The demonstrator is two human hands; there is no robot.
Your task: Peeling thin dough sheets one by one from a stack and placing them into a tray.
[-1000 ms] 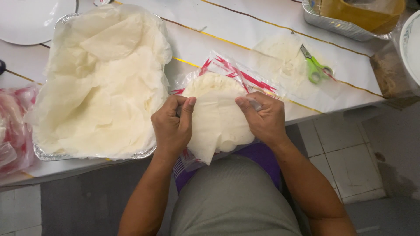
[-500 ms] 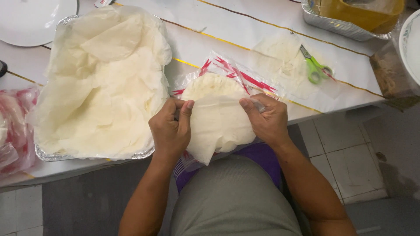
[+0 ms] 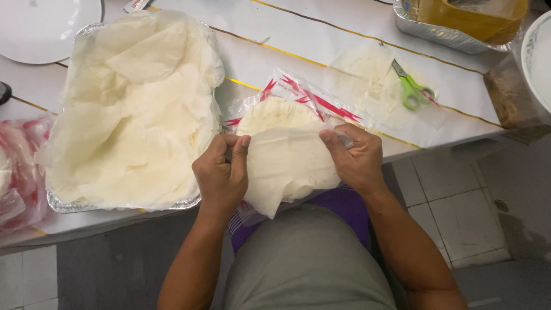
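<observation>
Seen from the head camera, a thin pale sheet is held up at the edge of the table, just above the person's lap. Its left edge is pinched by the left hand, with the fingers curled shut around it. Its upper right edge is gripped by the right hand, also closed, with the thumb laid on top. The sheet is folded over and droops down between the two hands.

Just behind the sheet, a round stack of the same sheets is seen lying on a clear bag with red stripes. It may be that the held sheet is still joined to the stack, but this cannot be told for sure.

To the left, a foil tray is heaped with loose pale sheets. A white plate is set behind it. Green scissors are laid on a clear wrapper to the right, well apart from the hands. A second foil tray is seen at the far right corner.
</observation>
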